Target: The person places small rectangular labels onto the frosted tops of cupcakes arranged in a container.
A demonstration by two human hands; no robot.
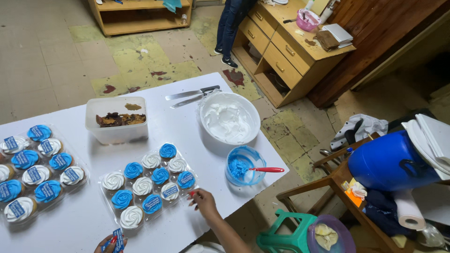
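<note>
Head view, looking down at a white tabletop [93,220]. My right hand [202,200] sits at the right edge of the near clear plastic cupcake tray [107,197], fingers pinched narrow; I can't tell if a topper is between the fingertips, only a bit of red shows there. My left hand [108,242] is at the bottom edge, grip closed on a small stack of blue rectangular toppers [118,239].

The near tray holds a dozen cupcakes with blue and white swirls. The right-side ones, such as the blue cupcake [186,179] and white cupcake [169,190] nearest my right hand, already carry a topper; the left-side ones, like the white swirl [114,180], look bare. A second tray [28,140] to the left seems fully topped.

To do this placing well, my read: hold each topper by its top edge, set it upright into the centre of the swirl, and press lightly so the frosting ridges don't squash. Work from the far row toward me so my wrist doesn't drag over finished ones. Keep the stack hand low and close for short passes.

Nearby: blue frosting bowl [244,165] with a red-handled spatula [266,170], white frosting bowl [229,118], a tub of cake scraps [117,121], two palette knives [192,96]. A person's legs [229,28] stand by a wooden desk [290,51].
</note>
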